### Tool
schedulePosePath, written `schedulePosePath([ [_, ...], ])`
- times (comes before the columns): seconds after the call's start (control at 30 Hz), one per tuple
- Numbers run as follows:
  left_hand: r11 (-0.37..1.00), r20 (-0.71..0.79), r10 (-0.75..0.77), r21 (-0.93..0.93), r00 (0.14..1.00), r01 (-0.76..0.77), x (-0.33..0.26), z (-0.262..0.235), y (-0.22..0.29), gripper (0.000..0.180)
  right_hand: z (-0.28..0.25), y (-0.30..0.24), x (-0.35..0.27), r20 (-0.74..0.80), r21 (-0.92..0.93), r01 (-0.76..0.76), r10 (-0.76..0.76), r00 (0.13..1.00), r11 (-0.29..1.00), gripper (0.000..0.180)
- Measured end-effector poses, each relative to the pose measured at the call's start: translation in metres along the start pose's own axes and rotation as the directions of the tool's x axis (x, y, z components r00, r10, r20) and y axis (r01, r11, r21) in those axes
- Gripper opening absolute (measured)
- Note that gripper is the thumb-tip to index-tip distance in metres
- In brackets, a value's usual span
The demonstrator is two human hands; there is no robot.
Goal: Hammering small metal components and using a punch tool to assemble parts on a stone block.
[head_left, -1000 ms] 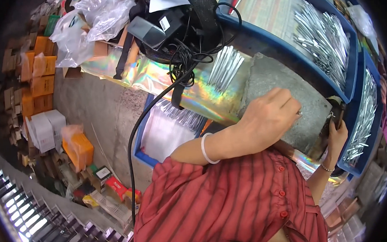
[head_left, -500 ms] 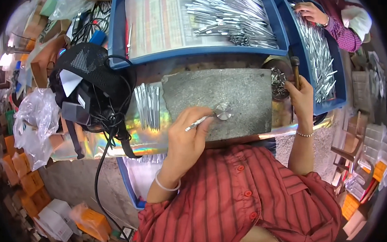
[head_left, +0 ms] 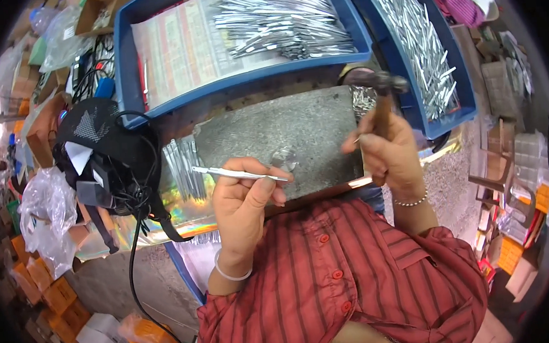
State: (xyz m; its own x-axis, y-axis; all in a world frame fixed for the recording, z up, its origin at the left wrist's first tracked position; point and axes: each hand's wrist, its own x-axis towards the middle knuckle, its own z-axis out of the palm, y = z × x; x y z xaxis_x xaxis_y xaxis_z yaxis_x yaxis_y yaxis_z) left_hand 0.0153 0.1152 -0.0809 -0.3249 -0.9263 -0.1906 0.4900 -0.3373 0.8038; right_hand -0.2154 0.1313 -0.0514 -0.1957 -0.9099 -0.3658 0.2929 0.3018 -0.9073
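My left hand [head_left: 237,205] pinches a slim silver metal piece [head_left: 224,172], tweezer-like in shape, above a grey metal slab [head_left: 265,125]. Its narrow tip points right, over a shiny round disc [head_left: 286,154] on the slab, partly hidden by my fingers. My right hand [head_left: 396,154] is closed around the wooden handle of a hammer [head_left: 382,116], head up and blurred. A tiny pin-like bit seems to show at its thumb and forefinger. Behind the hammer, a container of small metal pins [head_left: 363,98] is partly covered. Several similar slim pieces [head_left: 185,167] lie in a row left of the slab.
Beyond the slab stands a blue tray [head_left: 244,80] heaped with slim metal pieces on paper. Another full blue tray [head_left: 454,124] is at the right, near a co-worker's checked sleeve [head_left: 459,0]. A black mesh bag with cables [head_left: 99,129] sits at the left.
My right hand has come from the pin container toward the slab with the hammer. My left hand has lifted the slim piece off the disc and levelled it. The view has shifted.
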Motion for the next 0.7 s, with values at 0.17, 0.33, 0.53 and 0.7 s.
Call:
schedulePosePath([
  [0.17, 0.944, 0.06, -0.162, -0.282, 0.985, 0.173, 0.003, 0.01, -0.004, 0.014, 0.024, 0.01, -0.005, 0.343, 0.205, -0.272, 0.191, 0.92, 0.94, 0.014],
  [0.33, 0.88, 0.138, -0.25, -0.38, 0.958, 0.285, 0.003, 0.013, -0.011, 0.019, 0.034, 0.012, -0.008, 0.408, 0.099, -0.222, 0.164, 0.898, 0.97, 0.017],
  [0.53, 0.827, 0.177, -0.254, -0.471, 0.951, 0.308, 0.003, 0.01, -0.015, 0.016, 0.036, 0.008, -0.011, 0.417, 0.062, -0.109, 0.074, 0.906, 0.992, 0.017],
  [0.7, 0.811, 0.161, -0.294, -0.48, 0.942, 0.335, 0.003, 0.011, -0.016, 0.016, 0.043, 0.013, -0.013, 0.382, -0.049, 0.094, -0.068, 0.922, 0.994, 0.016],
])
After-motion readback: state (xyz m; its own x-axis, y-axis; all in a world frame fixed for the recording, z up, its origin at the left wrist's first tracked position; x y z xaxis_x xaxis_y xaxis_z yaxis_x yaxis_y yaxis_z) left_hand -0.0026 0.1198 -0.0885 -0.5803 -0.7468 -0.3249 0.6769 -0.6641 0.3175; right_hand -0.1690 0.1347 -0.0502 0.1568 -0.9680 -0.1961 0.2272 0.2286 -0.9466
